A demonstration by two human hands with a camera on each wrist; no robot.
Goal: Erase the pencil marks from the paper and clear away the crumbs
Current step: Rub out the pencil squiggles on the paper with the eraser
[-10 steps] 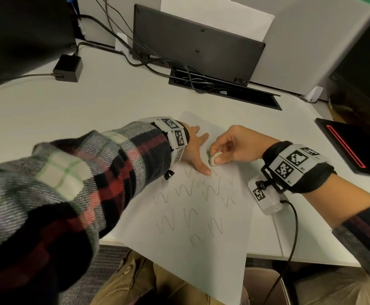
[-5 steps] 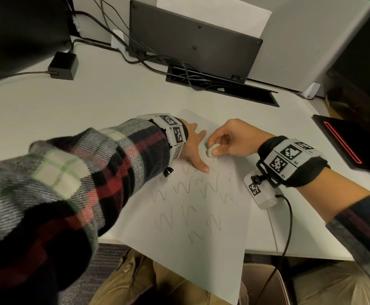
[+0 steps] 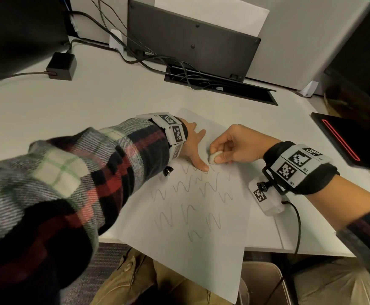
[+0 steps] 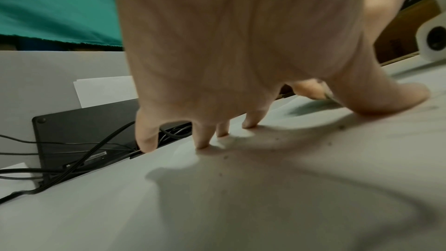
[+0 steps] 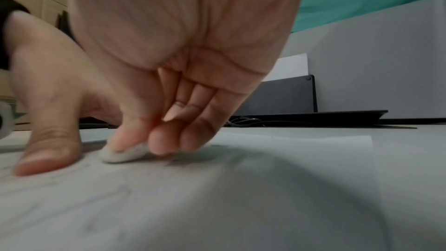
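Observation:
A white sheet of paper (image 3: 190, 249) with several wavy pencil marks (image 3: 210, 188) lies on the desk, its near end hanging over the desk edge. My left hand (image 3: 192, 148) lies on the top of the sheet with straight, spread fingers (image 4: 202, 140) and its thumb (image 4: 386, 98) pressing it down. My right hand (image 3: 230, 146) pinches a small white eraser (image 3: 214, 157) and holds it on the paper just right of the left thumb. In the right wrist view the eraser (image 5: 125, 153) touches the sheet. Small dark crumbs (image 4: 225, 156) are scattered on the paper near the left fingertips.
A black keyboard (image 3: 190, 38) leans upright at the back behind a cable slot (image 3: 219, 84) full of wires. A black adapter (image 3: 62, 66) sits at the back left. A dark device with a red line (image 3: 351, 142) lies at the right. A bin (image 3: 265, 285) stands below the desk edge.
The right hand has slid the eraser back and forth over the top row of marks, up and then down again beside the left thumb. The left hand has stayed on the paper.

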